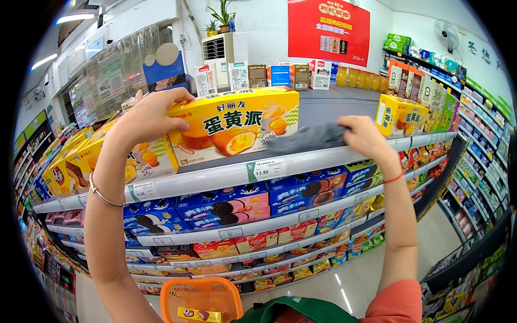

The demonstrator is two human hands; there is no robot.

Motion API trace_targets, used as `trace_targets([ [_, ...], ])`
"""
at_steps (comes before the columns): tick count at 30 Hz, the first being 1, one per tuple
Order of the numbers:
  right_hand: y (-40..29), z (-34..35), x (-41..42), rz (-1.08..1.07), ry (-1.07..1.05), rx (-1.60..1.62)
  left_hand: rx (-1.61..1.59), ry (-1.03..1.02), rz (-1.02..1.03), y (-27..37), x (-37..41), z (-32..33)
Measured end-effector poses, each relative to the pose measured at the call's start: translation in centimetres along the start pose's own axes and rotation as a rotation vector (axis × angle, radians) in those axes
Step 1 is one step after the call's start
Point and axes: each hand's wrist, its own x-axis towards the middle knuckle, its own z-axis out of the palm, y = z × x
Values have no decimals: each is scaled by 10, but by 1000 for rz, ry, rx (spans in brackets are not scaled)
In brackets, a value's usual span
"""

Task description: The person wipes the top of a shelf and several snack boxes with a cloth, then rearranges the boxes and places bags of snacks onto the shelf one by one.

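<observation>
My left hand [155, 117] grips the left end of a yellow egg-yolk pie box [234, 125], thumb on its front face and fingers over its top. The box lies on the top shelf, beside more yellow boxes [151, 161] to its left. My right hand [365, 135] pinches a dark grey cloth [311, 137], blurred, which hangs over the grey shelf top right of that box. A smaller yellow pie box [402, 117] stands farther right, near snack cartons.
Along the shelf's front runs a white price rail [218, 175]. Blue Oreo boxes [226, 210] fill the shelf below. An orange plastic basket [165, 300] holding a small yellow pack sits low in front. Cartons [278, 76] and yellow-lidded jars [359, 78] line the shelf's far side.
</observation>
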Motion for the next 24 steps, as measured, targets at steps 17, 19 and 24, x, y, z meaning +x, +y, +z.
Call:
trace_targets([
  [17, 27, -6, 13, -70, -314, -411, -25, 348, 538, 122, 39, 63],
  [19, 50, -9, 11, 22, -138, -264, 3, 428, 568, 124, 36, 72],
  [24, 7, -16, 26, -176, -521, -116, 80, 556, 474, 127, 30, 90],
])
